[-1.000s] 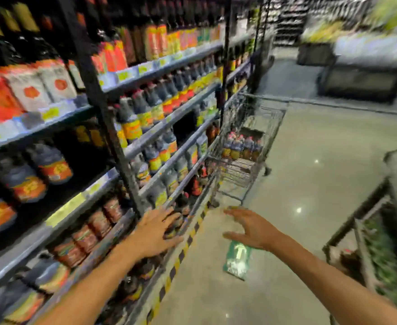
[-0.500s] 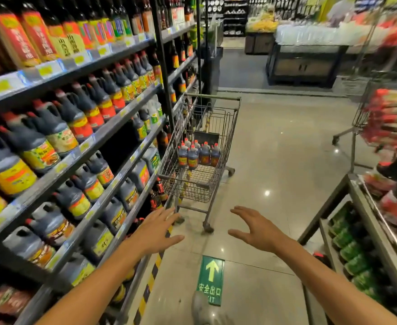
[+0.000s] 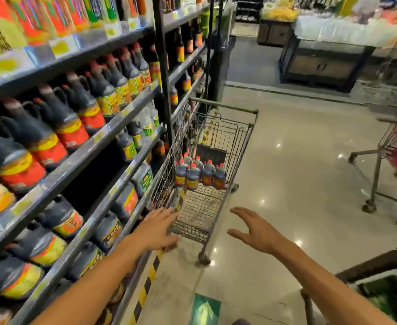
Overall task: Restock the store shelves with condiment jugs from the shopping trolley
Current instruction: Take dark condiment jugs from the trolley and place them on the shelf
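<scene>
Shop aisle, shelves (image 3: 80, 160), trolley (image 3: 228, 109) holding jugs (image 3: 199, 175), both hands empty

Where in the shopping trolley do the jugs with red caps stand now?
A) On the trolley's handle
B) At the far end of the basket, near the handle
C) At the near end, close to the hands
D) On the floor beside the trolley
B: the jugs stand clustered at the far end of the trolley, below the handle; the near part of the basket holds nothing.

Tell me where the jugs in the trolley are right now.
In the head view the jugs stand clustered at the far end of the trolley, which is parked against the shelves on the left, ahead of both hands.
</scene>
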Tool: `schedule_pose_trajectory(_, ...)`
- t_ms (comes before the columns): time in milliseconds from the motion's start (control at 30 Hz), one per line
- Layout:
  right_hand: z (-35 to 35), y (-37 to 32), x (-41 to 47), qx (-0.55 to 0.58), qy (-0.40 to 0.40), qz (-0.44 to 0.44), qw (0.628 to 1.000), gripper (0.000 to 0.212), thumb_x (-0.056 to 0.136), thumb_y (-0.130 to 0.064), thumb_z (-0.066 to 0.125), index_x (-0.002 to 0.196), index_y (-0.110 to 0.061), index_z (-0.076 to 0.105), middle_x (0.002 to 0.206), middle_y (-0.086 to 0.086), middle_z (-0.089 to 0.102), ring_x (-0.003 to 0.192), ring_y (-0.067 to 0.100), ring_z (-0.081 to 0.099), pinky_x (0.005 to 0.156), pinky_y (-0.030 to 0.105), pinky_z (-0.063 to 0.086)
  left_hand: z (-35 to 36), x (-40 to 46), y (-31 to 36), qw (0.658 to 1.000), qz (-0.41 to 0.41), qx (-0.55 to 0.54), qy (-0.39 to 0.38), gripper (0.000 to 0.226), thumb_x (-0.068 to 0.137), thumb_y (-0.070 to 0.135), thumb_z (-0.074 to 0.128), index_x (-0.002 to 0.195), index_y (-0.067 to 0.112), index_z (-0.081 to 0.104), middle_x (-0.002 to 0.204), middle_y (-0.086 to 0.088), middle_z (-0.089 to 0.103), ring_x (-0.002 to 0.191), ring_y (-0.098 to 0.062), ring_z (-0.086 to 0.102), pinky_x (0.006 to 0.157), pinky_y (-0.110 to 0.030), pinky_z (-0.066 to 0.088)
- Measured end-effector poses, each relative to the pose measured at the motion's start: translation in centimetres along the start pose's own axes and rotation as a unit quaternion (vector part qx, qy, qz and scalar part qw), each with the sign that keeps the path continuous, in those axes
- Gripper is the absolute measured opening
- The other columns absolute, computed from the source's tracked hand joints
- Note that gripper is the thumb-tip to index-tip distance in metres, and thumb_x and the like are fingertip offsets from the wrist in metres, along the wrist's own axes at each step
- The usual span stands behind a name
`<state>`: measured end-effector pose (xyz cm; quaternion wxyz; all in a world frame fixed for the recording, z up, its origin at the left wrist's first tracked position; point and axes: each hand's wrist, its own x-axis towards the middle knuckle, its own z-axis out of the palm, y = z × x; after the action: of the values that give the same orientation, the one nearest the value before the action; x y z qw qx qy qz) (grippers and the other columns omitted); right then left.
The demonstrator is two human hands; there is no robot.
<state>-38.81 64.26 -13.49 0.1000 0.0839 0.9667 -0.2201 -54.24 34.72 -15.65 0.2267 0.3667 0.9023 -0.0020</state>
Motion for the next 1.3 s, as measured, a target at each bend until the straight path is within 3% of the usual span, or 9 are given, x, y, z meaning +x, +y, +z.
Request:
schedule_pose_trajectory(133,-1.2,2.7,8.5,0.020,-0.023,-0.013,0.999,0.074,0.092,-0.065,0.052,0.155,-0.032,0.030,0.161,-0.008,0.031,0.147,0.015,0.029,0.118,0.031,0.028,-2.9,6.5,-1.8,1.000,-0.011,-0.018,0.000,0.116,0.063,0.098,0.006,0.159,0.033,0.008,0.168,0.007,-0.001,0.155,-0.023,-0.002,0.125,-0.044,0.005)
schedule_pose_trajectory(300,-2.6,5.2,20.8,0.044,-0.068,-0.061,0.995,0.087,0.083,-0.081,0.045,0.151,-0.026,0.038,0.156,-0.004,0.040,0.142,0.018,0.038,0.117,0.035,0.033,-4.9,15.2,-4.5,0.998,-0.060,-0.033,0.005,0.120,0.059,0.099,-0.002,0.159,0.033,0.008,0.168,0.005,0.001,0.155,-0.024,0.000,0.125,-0.044,0.007)
schedule_pose_trajectory(433,-3.5,6.5,29.4,0.055,-0.133,-0.097,0.985,0.079,0.089,-0.066,0.057,0.150,-0.019,0.040,0.153,0.000,0.044,0.138,0.020,0.044,0.115,0.034,0.036,-6.0,20.5,-5.2,0.991,-0.110,-0.064,-0.032,0.088,0.090,0.078,0.029,0.160,0.030,0.007,0.168,0.004,-0.002,0.155,-0.024,-0.004,0.125,-0.043,0.004)
schedule_pose_trajectory(567,-3.6,7.7,36.4,0.032,-0.197,-0.110,0.974,0.087,0.088,-0.074,0.049,0.152,-0.018,0.036,0.156,0.003,0.040,0.140,0.021,0.041,0.116,0.035,0.034,-6.9,25.3,-6.9,0.985,-0.128,-0.106,-0.050,0.117,0.065,0.095,0.005,0.160,0.026,0.009,0.168,0.000,0.002,0.155,-0.027,-0.002,0.125,-0.044,0.003)
schedule_pose_trajectory(733,-1.4,7.8,42.3,0.032,-0.237,-0.080,0.968,0.103,0.075,-0.091,0.039,0.152,-0.024,0.032,0.156,0.002,0.040,0.139,0.020,0.042,0.115,0.040,0.037,-6.1,31.8,-9.9,0.978,-0.149,-0.131,-0.058,0.082,0.094,0.070,0.039,0.160,0.029,0.012,0.168,0.002,0.003,0.154,-0.025,0.000,0.125,-0.046,0.002)
schedule_pose_trajectory(900,2.1,8.7,46.9,0.039,-0.251,-0.036,0.966,0.084,0.089,-0.066,0.057,0.154,-0.019,0.032,0.159,0.005,0.036,0.141,0.023,0.041,0.117,0.038,0.035,-3.8,37.3,-13.1,0.982,-0.119,-0.134,-0.065,0.073,0.099,0.057,0.041,0.160,0.025,0.015,0.168,0.001,0.008,0.155,-0.025,0.002,0.123,-0.043,0.001)
schedule_pose_trajectory(1067,7.2,12.5,51.2,0.058,-0.283,-0.004,0.957,0.101,0.074,-0.089,0.047,0.151,-0.026,0.037,0.157,0.000,0.040,0.131,0.023,0.053,0.106,0.039,0.047,0.6,41.2,-14.8,0.969,-0.133,-0.180,-0.106,0.079,0.095,0.066,0.026,0.160,0.024,0.011,0.168,-0.003,0.004,0.155,-0.027,-0.002,0.124,-0.040,-0.001)
schedule_pose_trajectory(1167,10.9,15.1,54.5,0.036,-0.295,-0.012,0.955,0.076,0.089,-0.061,0.061,0.151,-0.022,0.039,0.154,0.006,0.043,0.127,0.024,0.056,0.103,0.037,0.048,4.1,44.6,-15.3,0.963,-0.138,-0.195,-0.127,0.089,0.082,0.070,0.014,0.160,0.028,0.007,0.169,0.000,0.002,0.155,-0.024,-0.007,0.125,-0.041,0.001)
schedule_pose_trajectory(1300,16.5,18.6,59.4,0.029,-0.294,0.005,0.956,0.070,0.094,-0.051,0.062,0.153,-0.024,0.035,0.151,0.007,0.047,0.131,0.026,0.053,0.106,0.039,0.045,9.3,50.5,-16.7,0.953,-0.161,-0.213,-0.144,0.072,0.101,0.053,0.041,0.160,0.028,0.010,0.168,0.005,0.001,0.155,-0.022,-0.003,0.123,-0.038,0.003)
